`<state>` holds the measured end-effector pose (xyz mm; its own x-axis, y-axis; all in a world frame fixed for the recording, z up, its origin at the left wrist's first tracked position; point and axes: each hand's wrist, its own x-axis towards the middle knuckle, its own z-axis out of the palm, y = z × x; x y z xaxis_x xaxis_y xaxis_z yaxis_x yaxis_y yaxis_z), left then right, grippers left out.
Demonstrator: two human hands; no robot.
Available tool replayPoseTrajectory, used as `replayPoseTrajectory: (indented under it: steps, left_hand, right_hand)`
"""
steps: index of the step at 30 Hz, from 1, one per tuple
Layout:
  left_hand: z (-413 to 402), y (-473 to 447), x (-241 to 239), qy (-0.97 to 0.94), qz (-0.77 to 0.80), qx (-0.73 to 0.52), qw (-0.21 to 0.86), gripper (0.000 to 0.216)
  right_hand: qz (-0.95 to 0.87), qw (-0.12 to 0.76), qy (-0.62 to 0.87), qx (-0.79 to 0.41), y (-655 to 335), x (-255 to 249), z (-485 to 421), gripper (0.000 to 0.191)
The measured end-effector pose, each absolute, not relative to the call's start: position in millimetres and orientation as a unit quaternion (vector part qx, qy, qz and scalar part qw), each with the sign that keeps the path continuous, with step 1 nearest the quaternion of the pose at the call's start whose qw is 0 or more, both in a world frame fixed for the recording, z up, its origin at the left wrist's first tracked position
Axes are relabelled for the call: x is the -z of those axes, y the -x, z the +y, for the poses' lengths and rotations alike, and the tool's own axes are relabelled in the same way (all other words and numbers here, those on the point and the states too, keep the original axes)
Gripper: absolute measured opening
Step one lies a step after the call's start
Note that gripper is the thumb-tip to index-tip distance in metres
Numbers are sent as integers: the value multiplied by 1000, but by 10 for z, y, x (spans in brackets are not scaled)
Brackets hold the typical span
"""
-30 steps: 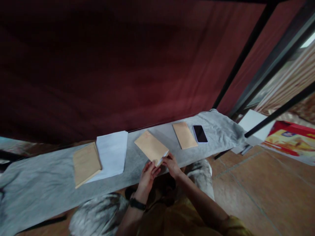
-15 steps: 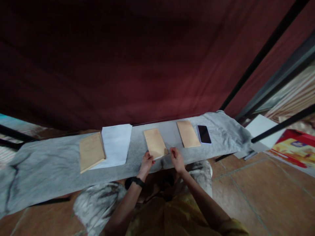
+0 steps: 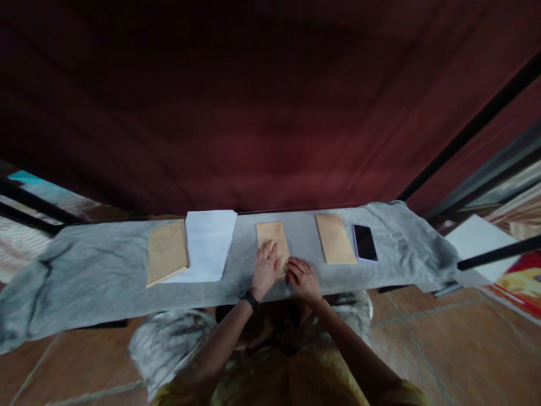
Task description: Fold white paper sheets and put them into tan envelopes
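Note:
A tan paper envelope (image 3: 271, 229) lies flat on the grey cloth in front of me. My left hand (image 3: 265, 269) rests palm down on its lower left part, fingers stretched toward its middle. At the envelope's lower right edge, my right hand (image 3: 303, 279) lies with fingers extended, the tips touching that edge. Both hands are open, and between them they cover much of the envelope's lower half. Another tan envelope (image 3: 336, 239) lies to the right, apart from my hands.
A phone (image 3: 366, 243) lies beyond the right envelope. On the left, several tan envelopes (image 3: 166, 252) partly overlap white paper sheets (image 3: 210, 245). Grey cloth (image 3: 101, 268) covers the narrow bench. A dark red curtain (image 3: 262, 141) hangs behind; a printed box (image 3: 522, 285) stands at right.
My left hand has let go of the envelope's lower corner and moved up flat onto it. My right hand has opened from a closed shape and come against the envelope's right edge. The view has shifted slightly.

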<state>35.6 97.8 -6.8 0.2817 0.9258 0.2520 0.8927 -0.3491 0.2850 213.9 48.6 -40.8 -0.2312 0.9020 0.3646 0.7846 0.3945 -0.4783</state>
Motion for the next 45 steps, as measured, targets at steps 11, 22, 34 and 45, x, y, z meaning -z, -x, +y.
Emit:
replayPoseTrajectory:
  steps: [11,22,34,45]
  left_hand:
    - [2097,-505,332,-858,484,-138,100,60]
    - [1776,-465,376,-881,435,-128,133,57]
    - [1183,-362,375,-891,394,-137,180,51]
    - [469,-90,226,-847,439,-204,220,40]
  right_hand:
    - [-783,281,542,-120,-2102,305,476,34]
    - [-781,267,551,-121,-2068,332,466,34]
    - [-768,299,556,-108,-2103,425,459,32]
    - [-754,302,574,-108,-2105,477,433,32]
